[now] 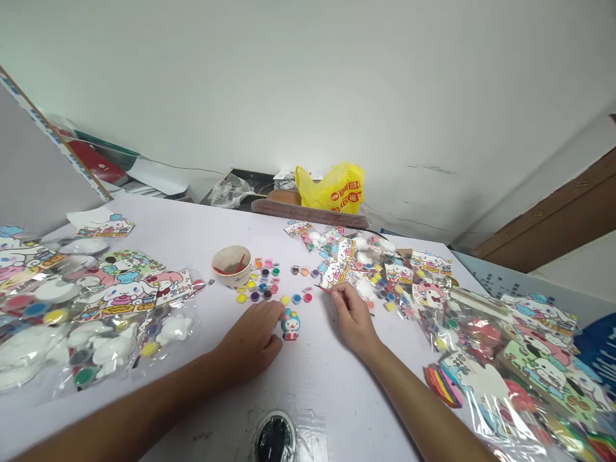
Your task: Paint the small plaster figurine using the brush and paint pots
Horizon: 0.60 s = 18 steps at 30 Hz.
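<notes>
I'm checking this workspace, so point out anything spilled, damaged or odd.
A dark, streaky scuff interrupts the plain white wall, right of the yellow plastic bag; possibly surface wear. No spill shows around the small blue-and-white figurine by the left hand or the white paper cup.

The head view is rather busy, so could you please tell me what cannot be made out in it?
In the head view:
Thin brush: middle covered by the right hand; tip too small to tell.
Blue-headed figurine: back hidden by its front.
Yellow plastic bag: contents, if any, hidden by its side.
Black round object: lower part cut off by the bottom edge.
</notes>
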{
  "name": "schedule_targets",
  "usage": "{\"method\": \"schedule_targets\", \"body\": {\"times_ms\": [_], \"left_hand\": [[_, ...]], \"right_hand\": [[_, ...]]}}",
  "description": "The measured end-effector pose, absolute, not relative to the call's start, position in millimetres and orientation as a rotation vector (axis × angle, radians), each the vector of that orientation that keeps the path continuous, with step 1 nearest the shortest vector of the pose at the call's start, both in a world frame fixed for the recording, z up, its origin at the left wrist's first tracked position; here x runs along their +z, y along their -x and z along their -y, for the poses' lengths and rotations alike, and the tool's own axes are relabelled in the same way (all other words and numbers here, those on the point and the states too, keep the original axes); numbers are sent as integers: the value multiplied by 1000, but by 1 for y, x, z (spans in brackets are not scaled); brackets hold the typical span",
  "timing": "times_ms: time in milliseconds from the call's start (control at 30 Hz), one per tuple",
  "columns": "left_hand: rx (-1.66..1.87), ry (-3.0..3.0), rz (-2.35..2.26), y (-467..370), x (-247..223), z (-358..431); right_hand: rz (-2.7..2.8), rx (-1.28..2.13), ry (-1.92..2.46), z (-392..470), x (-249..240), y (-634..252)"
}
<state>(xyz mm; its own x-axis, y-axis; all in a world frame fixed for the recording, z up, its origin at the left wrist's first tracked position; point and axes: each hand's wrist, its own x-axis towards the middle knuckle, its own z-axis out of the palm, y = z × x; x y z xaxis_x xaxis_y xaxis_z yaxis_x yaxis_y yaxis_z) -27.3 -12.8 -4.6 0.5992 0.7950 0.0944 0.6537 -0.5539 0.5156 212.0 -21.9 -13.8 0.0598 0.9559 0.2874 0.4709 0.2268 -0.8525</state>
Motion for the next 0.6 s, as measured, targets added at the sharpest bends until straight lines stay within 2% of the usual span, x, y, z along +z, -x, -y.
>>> {"method": "schedule_targets", "body": {"times_ms": [600], "left_hand": [[443, -2394, -1159, 27, -4, 15]], "right_hand": [[1641, 659, 1431, 21, -15, -213]]}}
